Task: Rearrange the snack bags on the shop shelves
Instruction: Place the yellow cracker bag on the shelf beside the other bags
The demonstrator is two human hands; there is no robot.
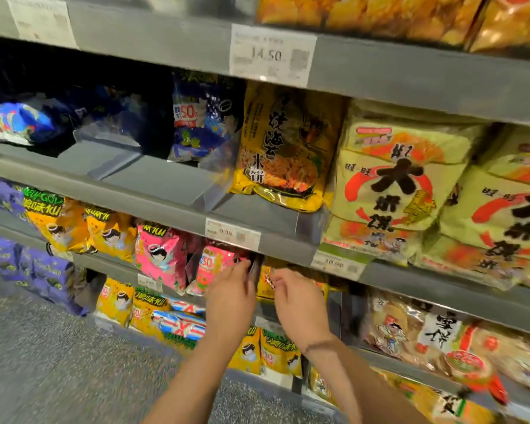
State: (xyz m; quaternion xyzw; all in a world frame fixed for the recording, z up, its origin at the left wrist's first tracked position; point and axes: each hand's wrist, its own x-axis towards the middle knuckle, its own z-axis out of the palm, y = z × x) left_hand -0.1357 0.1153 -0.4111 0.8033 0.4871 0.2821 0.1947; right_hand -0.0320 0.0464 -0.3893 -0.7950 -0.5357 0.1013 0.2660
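Both my hands reach to the third shelf down. My left hand (231,296) has its fingers on the right edge of a pink snack bag (211,269) that stands under the price label. My right hand (297,298) pinches the top corner of an orange-yellow bag (265,281) just right of it, mostly hidden in shadow under the shelf. More pink bags (161,257) and yellow bags (110,232) stand to the left on the same shelf.
The grey shelf above (166,182) has bare room at its front left, with blue bags (202,117) behind and a yellow seaweed rice-cracker bag (283,148) beside large pale-green bags (392,185). Lower shelves hold yellow bags (117,301) and clear cracker packs (410,328). Speckled floor lies at bottom left.
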